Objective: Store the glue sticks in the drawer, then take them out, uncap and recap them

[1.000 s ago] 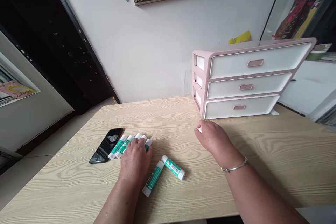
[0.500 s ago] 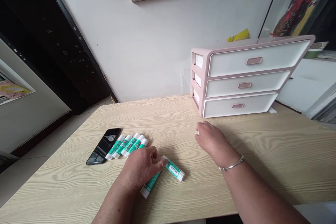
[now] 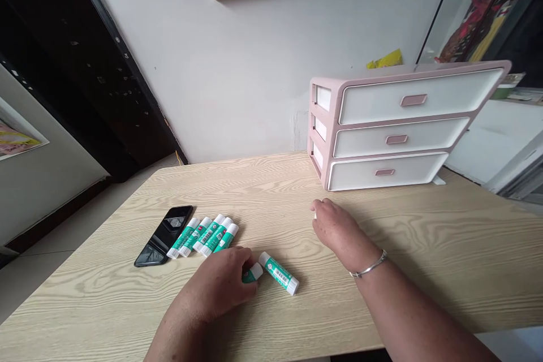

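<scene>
My left hand (image 3: 218, 288) lies on the wooden table (image 3: 424, 249) with its fingers closed over a green and white glue stick (image 3: 253, 272); only the stick's white cap end shows. A second loose glue stick (image 3: 279, 274) lies just right of it, nearly touching. Behind my left hand, several more glue sticks (image 3: 203, 236) lie side by side in a row. My right hand (image 3: 337, 230) rests on the table at centre, knuckles up and fingers curled. A small white bit shows at its fingertips; I cannot make out what it is. A thin bangle circles that wrist.
A black phone (image 3: 163, 235) lies left of the glue stick row. A pink and white three-drawer unit (image 3: 394, 136) stands at the back right, all drawers closed. A white wall with a framed mirror rises behind the table.
My left hand left the row of glue sticks, drew back toward me and closed over one of the two loose sticks. My right hand barely shifted.
</scene>
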`<state>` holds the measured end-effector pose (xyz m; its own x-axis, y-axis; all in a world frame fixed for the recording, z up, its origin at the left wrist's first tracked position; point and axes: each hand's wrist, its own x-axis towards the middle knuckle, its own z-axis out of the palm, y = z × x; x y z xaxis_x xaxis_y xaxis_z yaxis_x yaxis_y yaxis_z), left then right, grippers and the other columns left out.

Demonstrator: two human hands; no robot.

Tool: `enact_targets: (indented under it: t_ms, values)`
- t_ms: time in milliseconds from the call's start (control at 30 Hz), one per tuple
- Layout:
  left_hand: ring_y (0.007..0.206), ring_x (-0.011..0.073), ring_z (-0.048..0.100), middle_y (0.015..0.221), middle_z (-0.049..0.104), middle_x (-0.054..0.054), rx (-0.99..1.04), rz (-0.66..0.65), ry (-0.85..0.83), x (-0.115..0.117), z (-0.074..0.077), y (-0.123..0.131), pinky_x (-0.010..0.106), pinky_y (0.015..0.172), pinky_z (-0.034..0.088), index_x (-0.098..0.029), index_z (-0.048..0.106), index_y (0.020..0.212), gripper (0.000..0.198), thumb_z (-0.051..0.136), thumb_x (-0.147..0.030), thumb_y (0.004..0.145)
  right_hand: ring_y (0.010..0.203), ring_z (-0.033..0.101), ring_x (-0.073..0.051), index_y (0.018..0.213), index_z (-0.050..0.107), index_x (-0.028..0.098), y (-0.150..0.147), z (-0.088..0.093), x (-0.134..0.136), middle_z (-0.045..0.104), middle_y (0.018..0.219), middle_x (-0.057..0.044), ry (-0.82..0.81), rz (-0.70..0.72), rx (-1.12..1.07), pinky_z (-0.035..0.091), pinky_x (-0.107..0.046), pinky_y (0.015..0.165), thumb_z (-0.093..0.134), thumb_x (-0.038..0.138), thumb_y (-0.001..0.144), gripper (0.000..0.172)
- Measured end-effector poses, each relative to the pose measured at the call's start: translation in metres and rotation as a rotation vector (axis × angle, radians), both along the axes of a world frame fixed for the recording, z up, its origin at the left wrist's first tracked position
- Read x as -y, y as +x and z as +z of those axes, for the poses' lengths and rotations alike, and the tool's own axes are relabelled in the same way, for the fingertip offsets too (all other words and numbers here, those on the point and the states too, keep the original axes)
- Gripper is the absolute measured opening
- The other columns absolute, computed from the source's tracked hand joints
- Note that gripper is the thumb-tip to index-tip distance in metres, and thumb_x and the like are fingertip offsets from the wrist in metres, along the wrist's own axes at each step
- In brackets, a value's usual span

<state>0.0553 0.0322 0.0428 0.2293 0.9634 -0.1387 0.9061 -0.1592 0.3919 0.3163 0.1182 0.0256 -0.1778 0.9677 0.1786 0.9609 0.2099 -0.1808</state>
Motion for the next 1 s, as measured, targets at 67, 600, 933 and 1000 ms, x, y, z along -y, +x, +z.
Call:
enact_targets:
  t_ms: [67, 600, 933, 1000]
  values:
    - [0.065, 0.0177, 0.056, 0.074, 0.067, -0.001, 0.018, 0.024, 0.029, -0.003, -0.002, -0.003, 0.028, 0.057, 0.028, -0.027, 0.066, 0.08, 0.006, 0.062, -0.026, 0.076, 0.094, 0.065, -0.023, 0.104, 0.068, 0.014, -0.003, -0.001, 0.0, 0.067, 0.102, -0.014, 0.001, 0.047, -0.074, 0.044, -0.029, 0.081, 0.048, 0.0, 0.085, 0.031]
    - [0.07, 0.0146, 0.056, 0.083, 0.059, 0.0, 0.72, -0.04, 0.017, -0.008, -0.008, 0.001, 0.03, 0.075, 0.046, -0.022, 0.046, 0.128, 0.036, 0.039, -0.047, 0.102, 0.068, 0.059, -0.011, 0.113, 0.065, 0.02, -0.058, -0.007, 0.02, 0.063, 0.085, -0.001, -0.324, 0.474, -1.339, 0.052, -0.025, 0.061, 0.067, 0.036, 0.086, 0.032]
    - [0.077, 0.0148, 0.051, 0.087, 0.057, 0.0, 0.644, -0.047, 0.072, -0.008, -0.013, 0.007, 0.028, 0.075, 0.044, -0.022, 0.051, 0.13, 0.039, 0.043, -0.047, 0.101, 0.087, 0.062, -0.016, 0.112, 0.066, 0.021, -0.052, 0.003, 0.029, 0.067, 0.099, -0.005, -0.108, 0.604, -1.224, 0.053, -0.033, 0.08, 0.063, 0.028, 0.091, 0.022]
    - [0.085, 0.0161, 0.052, 0.094, 0.059, 0.001, 0.599, -0.064, 0.1, -0.008, -0.009, 0.007, 0.029, 0.081, 0.043, -0.021, 0.054, 0.126, 0.037, 0.046, -0.046, 0.1, 0.087, 0.063, -0.016, 0.112, 0.066, 0.02, -0.052, 0.002, 0.029, 0.067, 0.1, -0.006, -0.09, 0.602, -1.208, 0.053, -0.032, 0.079, 0.062, 0.026, 0.092, 0.022]
